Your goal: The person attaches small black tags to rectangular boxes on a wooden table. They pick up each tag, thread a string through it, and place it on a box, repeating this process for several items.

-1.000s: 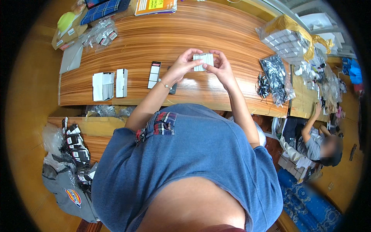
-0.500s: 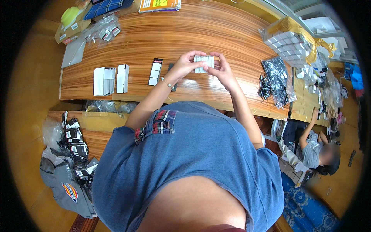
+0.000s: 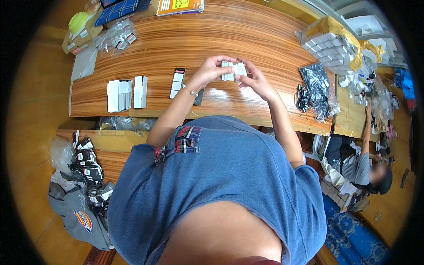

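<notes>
A: Holding a small stack of white cards (image 3: 233, 70) above the worktop (image 3: 247, 35), we have both hands on it. Our left hand (image 3: 212, 70) has its fingers closed round the left end, and our right hand (image 3: 254, 79) pinches the right end, thumb on the near side.

B: Where does the stack sit relative to everything else?

A: Lifted off the wood, between the two hands, just beyond the black-and-white strip (image 3: 177, 82) that lies flat near our left forearm.

B: How far along do we judge ourselves to be?

A: Partway, we think. Two small white boxes (image 3: 127, 93) stand to our left, which look like finished or readied pieces. To our right lie a heap of black packets (image 3: 319, 90) and a bag of many small white boxes (image 3: 329, 44), so plenty seems left to handle.

B: Anything we cannot make out?

A: Whether the cards are being squared up or counted; they are too small to tell. A seated person (image 3: 360, 168) works at the far right, apart from us.
</notes>
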Tool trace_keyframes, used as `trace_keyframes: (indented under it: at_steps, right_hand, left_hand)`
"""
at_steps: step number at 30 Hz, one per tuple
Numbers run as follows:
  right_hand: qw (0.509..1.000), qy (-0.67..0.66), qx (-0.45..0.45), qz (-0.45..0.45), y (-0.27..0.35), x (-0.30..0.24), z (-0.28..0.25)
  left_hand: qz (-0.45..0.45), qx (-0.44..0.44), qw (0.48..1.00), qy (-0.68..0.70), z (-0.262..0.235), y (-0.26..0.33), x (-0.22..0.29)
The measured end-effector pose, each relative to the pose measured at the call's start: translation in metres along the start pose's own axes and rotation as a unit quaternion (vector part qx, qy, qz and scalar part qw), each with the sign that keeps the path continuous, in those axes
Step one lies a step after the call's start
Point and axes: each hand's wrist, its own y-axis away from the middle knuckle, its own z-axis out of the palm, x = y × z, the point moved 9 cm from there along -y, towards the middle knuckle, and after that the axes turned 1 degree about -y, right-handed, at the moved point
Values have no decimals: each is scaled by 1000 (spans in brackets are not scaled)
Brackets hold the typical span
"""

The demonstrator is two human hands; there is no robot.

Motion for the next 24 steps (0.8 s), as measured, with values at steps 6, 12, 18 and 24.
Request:
trace_keyframes:
  at_steps: [6,12,18,24]
  right_hand:
    - [999,19,-37,30,0,7,-2]
    - [996,-13,-57,61,2,12,-3]
    - [991,3,-88,101,5,13,-2]
    - [984,96,-106,106,10,14,4]
  left_hand:
    - [0,-12,1000,-1,1,-8,-10]
    - [-37,-23,999,4,5,-7,-7]
    - [-34,-15,999,5,0,-9,-6]
    - [-46,-31,998,-9,-2,-5,-3]
